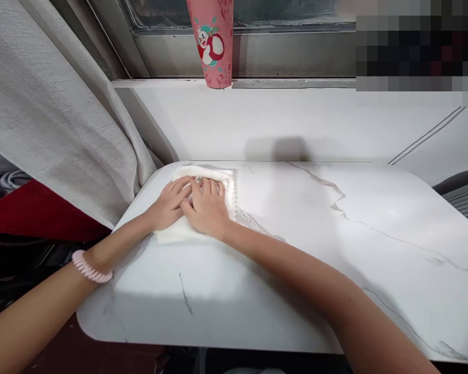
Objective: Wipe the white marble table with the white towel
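A cream-white cloth (230,195) with a scalloped edge lies spread on the left part of a white marble-patterned table (296,208). My left hand (173,202) rests flat on the cloth with its fingers stretched out toward the right. Beside it, my right hand (207,208) also presses down on the cloth, palm down, fingers pointing toward the window side. The two hands touch or slightly overlap near the thumbs. Neither hand grasps the cloth. A pink coiled band (91,267) circles my left wrist.
A pink cup (216,47) with a cartoon print stands on the sill (296,84) behind the table. To the left hangs a grey-white curtain (70,104) reaching the table's edge, with red fabric (42,213) below it. A dark ribbed object (462,195) sits at the right.
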`<state>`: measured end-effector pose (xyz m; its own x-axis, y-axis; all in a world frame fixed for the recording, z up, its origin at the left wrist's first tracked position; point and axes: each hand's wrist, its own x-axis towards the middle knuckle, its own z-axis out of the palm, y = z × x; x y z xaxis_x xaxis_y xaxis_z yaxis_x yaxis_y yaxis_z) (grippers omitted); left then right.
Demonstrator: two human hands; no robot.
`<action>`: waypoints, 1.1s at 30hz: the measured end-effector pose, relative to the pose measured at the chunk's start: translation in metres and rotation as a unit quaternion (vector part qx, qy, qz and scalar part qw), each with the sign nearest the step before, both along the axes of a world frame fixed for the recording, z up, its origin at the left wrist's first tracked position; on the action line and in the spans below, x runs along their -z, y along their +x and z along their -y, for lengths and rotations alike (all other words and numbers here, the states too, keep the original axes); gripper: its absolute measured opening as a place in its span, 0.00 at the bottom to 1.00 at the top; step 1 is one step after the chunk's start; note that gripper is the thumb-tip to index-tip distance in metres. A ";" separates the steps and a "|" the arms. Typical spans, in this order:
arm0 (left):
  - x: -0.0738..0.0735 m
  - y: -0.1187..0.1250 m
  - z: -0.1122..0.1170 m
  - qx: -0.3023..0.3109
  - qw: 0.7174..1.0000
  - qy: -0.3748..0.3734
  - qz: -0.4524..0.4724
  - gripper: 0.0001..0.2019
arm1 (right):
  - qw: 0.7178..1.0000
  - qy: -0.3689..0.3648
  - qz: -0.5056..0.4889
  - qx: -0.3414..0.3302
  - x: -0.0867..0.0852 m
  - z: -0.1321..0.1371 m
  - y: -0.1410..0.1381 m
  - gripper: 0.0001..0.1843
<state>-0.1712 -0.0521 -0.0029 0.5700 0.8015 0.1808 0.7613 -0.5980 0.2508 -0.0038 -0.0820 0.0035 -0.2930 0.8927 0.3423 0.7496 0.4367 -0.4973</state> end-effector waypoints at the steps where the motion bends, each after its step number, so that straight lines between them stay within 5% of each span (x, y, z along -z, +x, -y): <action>1: -0.002 0.003 -0.015 0.007 1.000 -0.003 0.003 0.26 | 1.000 0.000 0.000 0.013 0.000 -0.011 0.000 0.27; 8: -0.005 0.022 -0.098 0.034 0.999 -0.006 0.020 0.25 | 0.997 0.005 0.017 0.077 0.001 -0.080 0.006 0.24; 16: -0.006 0.027 -0.127 0.040 0.999 -0.014 0.035 0.25 | 0.994 0.012 0.049 0.097 0.002 -0.111 0.008 0.21; 25: -0.002 -0.020 -0.105 -0.003 1.000 -0.014 0.017 0.29 | 0.997 0.039 0.060 0.042 0.003 -0.095 -0.025 0.27; 33: -0.004 -0.063 -0.022 -0.083 0.997 0.006 0.002 0.29 | 0.996 0.039 0.047 -0.063 0.002 -0.045 -0.061 0.28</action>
<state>-0.2343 -0.0296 0.0012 0.4293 0.8825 0.1924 0.8491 -0.4669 0.2470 -0.0651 -0.0370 0.0013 -0.4356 0.8184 0.3749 0.7275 0.5653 -0.3889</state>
